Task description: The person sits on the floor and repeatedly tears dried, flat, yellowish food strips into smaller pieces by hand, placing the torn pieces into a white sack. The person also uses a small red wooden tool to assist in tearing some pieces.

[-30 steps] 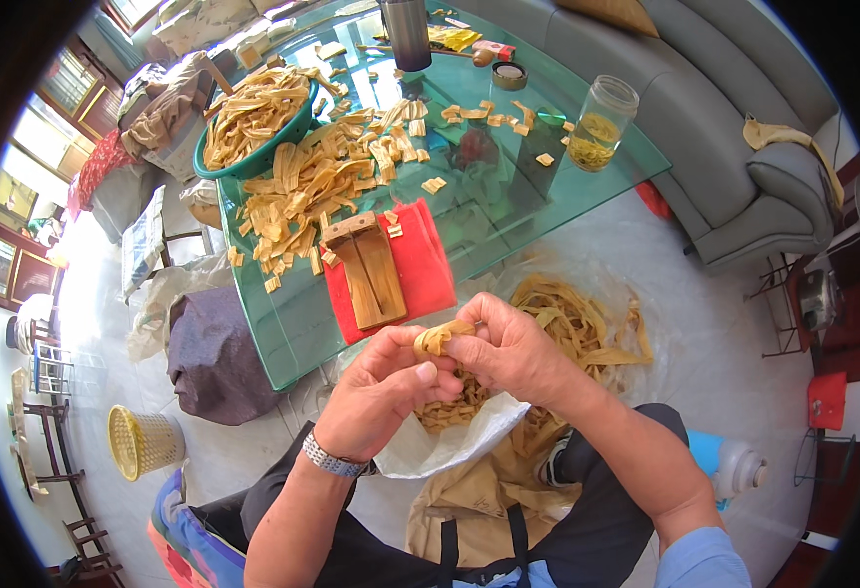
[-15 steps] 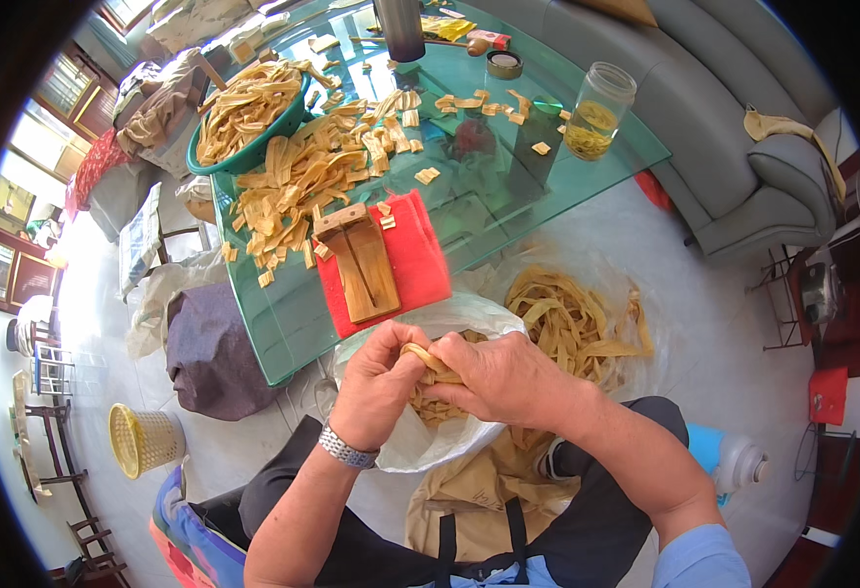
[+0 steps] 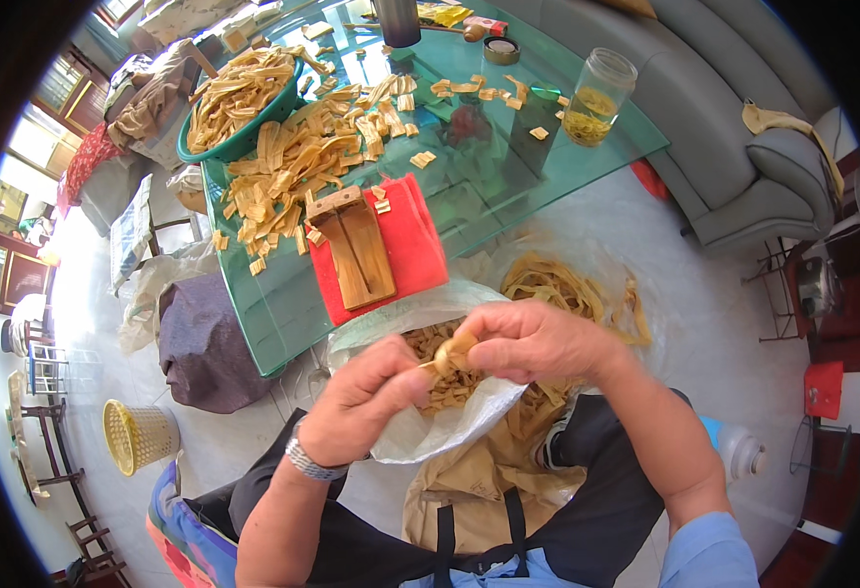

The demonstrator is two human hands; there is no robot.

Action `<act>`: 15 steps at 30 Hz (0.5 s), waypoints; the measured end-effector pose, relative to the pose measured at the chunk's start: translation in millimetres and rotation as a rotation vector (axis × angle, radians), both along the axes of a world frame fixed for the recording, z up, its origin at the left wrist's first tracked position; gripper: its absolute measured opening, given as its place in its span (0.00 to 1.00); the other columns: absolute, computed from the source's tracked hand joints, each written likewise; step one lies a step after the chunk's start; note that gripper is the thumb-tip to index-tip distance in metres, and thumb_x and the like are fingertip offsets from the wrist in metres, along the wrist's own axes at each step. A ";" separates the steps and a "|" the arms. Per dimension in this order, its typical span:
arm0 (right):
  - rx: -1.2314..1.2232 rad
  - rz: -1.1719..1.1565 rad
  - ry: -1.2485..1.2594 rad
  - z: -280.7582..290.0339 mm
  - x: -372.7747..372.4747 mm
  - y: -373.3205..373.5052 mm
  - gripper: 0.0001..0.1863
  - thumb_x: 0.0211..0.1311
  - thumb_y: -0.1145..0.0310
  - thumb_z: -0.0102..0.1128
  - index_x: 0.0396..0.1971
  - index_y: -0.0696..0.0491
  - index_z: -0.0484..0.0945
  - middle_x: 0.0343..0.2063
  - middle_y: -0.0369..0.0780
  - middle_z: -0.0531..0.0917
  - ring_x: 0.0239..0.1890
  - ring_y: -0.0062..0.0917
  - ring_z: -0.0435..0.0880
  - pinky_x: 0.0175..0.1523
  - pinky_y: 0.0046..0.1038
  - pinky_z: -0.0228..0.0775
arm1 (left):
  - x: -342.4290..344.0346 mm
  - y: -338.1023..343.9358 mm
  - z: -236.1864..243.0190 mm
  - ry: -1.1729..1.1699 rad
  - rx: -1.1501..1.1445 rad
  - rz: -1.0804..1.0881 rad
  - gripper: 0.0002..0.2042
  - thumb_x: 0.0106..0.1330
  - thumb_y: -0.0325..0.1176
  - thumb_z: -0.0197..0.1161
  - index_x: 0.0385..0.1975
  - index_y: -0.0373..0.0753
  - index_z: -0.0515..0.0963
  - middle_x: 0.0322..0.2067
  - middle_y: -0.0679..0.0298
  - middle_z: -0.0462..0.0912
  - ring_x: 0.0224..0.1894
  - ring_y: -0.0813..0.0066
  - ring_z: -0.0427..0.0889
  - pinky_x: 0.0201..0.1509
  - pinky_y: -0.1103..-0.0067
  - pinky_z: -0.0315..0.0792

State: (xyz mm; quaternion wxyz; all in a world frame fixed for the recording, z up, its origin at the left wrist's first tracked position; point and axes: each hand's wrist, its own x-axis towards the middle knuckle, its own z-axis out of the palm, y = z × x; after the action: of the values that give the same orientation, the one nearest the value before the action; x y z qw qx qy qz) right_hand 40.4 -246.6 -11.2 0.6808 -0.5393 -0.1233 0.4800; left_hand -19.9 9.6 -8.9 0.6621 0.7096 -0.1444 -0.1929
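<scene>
Between both hands, above an open white plastic bag, a pale yellow strip of what looks like tofu skin is looped into a knot. My left hand pinches one end of it; my right hand pinches the other. Small pieces of the same colour fill the bag below. Long loose strips lie in clear plastic just beyond my right hand. On the glass table ahead, a slotted wooden block rests on a folded red cloth.
Flat cut pieces are heaped on the glass table beside a full teal basin. A jar with yellowish liquid stands near the table's right edge. A yellow wastebasket is at left, a grey sofa at right.
My hands have drawn slightly apart, and the strip between them now shows as a knot. The bag's contents are more visible beneath. The view has shifted a little.
</scene>
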 end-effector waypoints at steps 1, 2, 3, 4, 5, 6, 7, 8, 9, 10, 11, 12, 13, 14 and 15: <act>-0.013 0.001 -0.044 -0.7 -0.3 -1.4 0.11 0.74 0.64 0.58 0.48 0.54 0.79 0.25 0.27 0.74 0.22 0.07 0.65 0.26 0.15 0.57 | -0.5 8.1 -0.3 0.068 -0.055 0.020 0.12 0.76 0.39 0.58 0.33 0.37 0.78 0.33 0.67 0.75 0.39 0.75 0.75 0.46 0.77 0.68; -0.027 0.003 -0.087 -2.4 -0.4 -2.6 0.11 0.73 0.66 0.59 0.50 0.53 0.79 0.24 0.26 0.73 0.22 0.07 0.65 0.26 0.16 0.57 | 0.7 14.1 -2.6 0.074 -0.019 -0.017 0.15 0.77 0.41 0.56 0.34 0.36 0.78 0.34 0.66 0.77 0.39 0.76 0.75 0.46 0.79 0.68; -0.039 0.010 -0.129 -5.0 -0.5 -2.0 0.12 0.73 0.67 0.59 0.51 0.53 0.79 0.24 0.25 0.73 0.22 0.07 0.65 0.26 0.16 0.57 | 0.6 14.7 -3.2 0.152 -0.033 -0.036 0.15 0.77 0.42 0.56 0.37 0.35 0.78 0.36 0.65 0.78 0.41 0.76 0.76 0.48 0.79 0.69; -0.118 -0.014 -0.300 -9.4 -3.6 3.8 0.11 0.71 0.66 0.62 0.48 0.52 0.79 0.24 0.28 0.76 0.23 0.10 0.71 0.28 0.18 0.62 | 1.6 15.0 -3.6 0.229 -0.049 -0.055 0.15 0.77 0.43 0.56 0.40 0.35 0.78 0.37 0.65 0.79 0.43 0.76 0.77 0.49 0.78 0.69; -0.149 -0.037 -0.484 -15.7 -7.6 9.6 0.10 0.70 0.66 0.63 0.47 0.52 0.78 0.24 0.30 0.78 0.24 0.13 0.74 0.29 0.20 0.64 | 3.4 15.4 -3.8 0.306 -0.065 -0.073 0.16 0.77 0.44 0.55 0.43 0.35 0.78 0.39 0.64 0.80 0.44 0.76 0.77 0.51 0.78 0.70; -0.179 -0.061 -0.669 -22.3 -11.3 14.3 0.10 0.69 0.66 0.64 0.46 0.53 0.78 0.25 0.32 0.79 0.25 0.15 0.76 0.29 0.21 0.66 | 8.6 16.8 -0.2 0.325 -0.053 -0.052 0.16 0.77 0.44 0.55 0.47 0.35 0.77 0.41 0.64 0.80 0.46 0.76 0.77 0.53 0.78 0.70; -0.210 -0.086 -0.852 -25.0 -13.9 18.7 0.10 0.68 0.65 0.65 0.44 0.53 0.78 0.25 0.34 0.80 0.25 0.17 0.79 0.30 0.22 0.68 | 15.7 19.3 5.0 0.346 -0.040 -0.033 0.17 0.77 0.44 0.56 0.51 0.35 0.76 0.42 0.64 0.81 0.49 0.77 0.77 0.54 0.78 0.70; -0.303 -0.100 -0.980 -21.8 -15.8 19.5 0.14 0.63 0.63 0.70 0.42 0.53 0.77 0.26 0.39 0.81 0.28 0.27 0.84 0.32 0.27 0.73 | 19.6 20.5 7.1 0.367 -0.027 -0.016 0.18 0.77 0.44 0.56 0.54 0.35 0.75 0.44 0.64 0.81 0.51 0.77 0.77 0.56 0.78 0.71; -0.322 -0.092 -1.123 -23.2 -17.2 23.6 0.14 0.62 0.63 0.70 0.42 0.52 0.77 0.26 0.39 0.81 0.28 0.28 0.84 0.32 0.28 0.74 | 19.6 19.1 5.9 0.338 -0.012 -0.015 0.19 0.76 0.43 0.57 0.57 0.35 0.73 0.44 0.65 0.81 0.51 0.78 0.76 0.57 0.78 0.71; -0.342 -0.086 -1.266 -25.2 -19.4 27.5 0.15 0.61 0.63 0.71 0.41 0.52 0.77 0.26 0.38 0.81 0.28 0.30 0.84 0.31 0.30 0.74 | 19.2 14.5 2.8 0.310 0.002 -0.016 0.20 0.76 0.42 0.58 0.59 0.35 0.72 0.45 0.65 0.81 0.52 0.78 0.76 0.57 0.78 0.71; -0.361 -0.080 -1.409 -26.9 -20.7 31.0 0.15 0.59 0.62 0.71 0.41 0.52 0.77 0.26 0.38 0.80 0.27 0.32 0.83 0.31 0.31 0.74 | 18.7 11.3 1.4 0.281 0.017 -0.017 0.21 0.76 0.42 0.59 0.61 0.35 0.71 0.45 0.66 0.81 0.52 0.79 0.76 0.58 0.78 0.71; -0.317 -0.096 -1.430 -27.1 -20.6 32.4 0.15 0.58 0.63 0.72 0.40 0.52 0.78 0.26 0.38 0.80 0.27 0.32 0.83 0.30 0.32 0.74 | 19.1 8.9 1.1 0.217 0.102 -0.039 0.18 0.75 0.39 0.61 0.57 0.36 0.74 0.45 0.67 0.80 0.49 0.81 0.76 0.55 0.79 0.72; -0.272 -0.113 -1.451 -27.0 -19.4 33.6 0.14 0.57 0.63 0.72 0.38 0.52 0.78 0.25 0.38 0.80 0.27 0.32 0.83 0.30 0.32 0.74 | 19.8 12.2 1.1 0.228 0.188 -0.085 0.17 0.75 0.40 0.61 0.56 0.36 0.74 0.45 0.67 0.80 0.48 0.81 0.76 0.54 0.79 0.73; -0.227 -0.130 -1.471 -27.4 -18.3 33.6 0.14 0.56 0.63 0.72 0.37 0.52 0.78 0.25 0.37 0.79 0.26 0.32 0.82 0.29 0.33 0.74 | 20.6 19.2 1.1 0.239 0.274 -0.131 0.17 0.74 0.40 0.61 0.54 0.35 0.75 0.45 0.66 0.80 0.47 0.80 0.77 0.52 0.79 0.74; -0.289 -0.147 -1.481 -27.1 -15.6 29.7 0.13 0.56 0.64 0.72 0.36 0.52 0.78 0.25 0.37 0.79 0.26 0.32 0.82 0.29 0.32 0.74 | 22.3 23.9 2.8 0.243 0.362 -0.173 0.17 0.74 0.41 0.61 0.53 0.35 0.76 0.45 0.66 0.80 0.47 0.79 0.77 0.51 0.79 0.74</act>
State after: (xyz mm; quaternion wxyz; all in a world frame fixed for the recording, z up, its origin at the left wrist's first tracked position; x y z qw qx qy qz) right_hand 24.9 -216.9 -38.3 0.3729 -0.8115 -0.4478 -0.0428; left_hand 2.4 33.6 -6.1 0.5175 0.7734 -0.0872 -0.3556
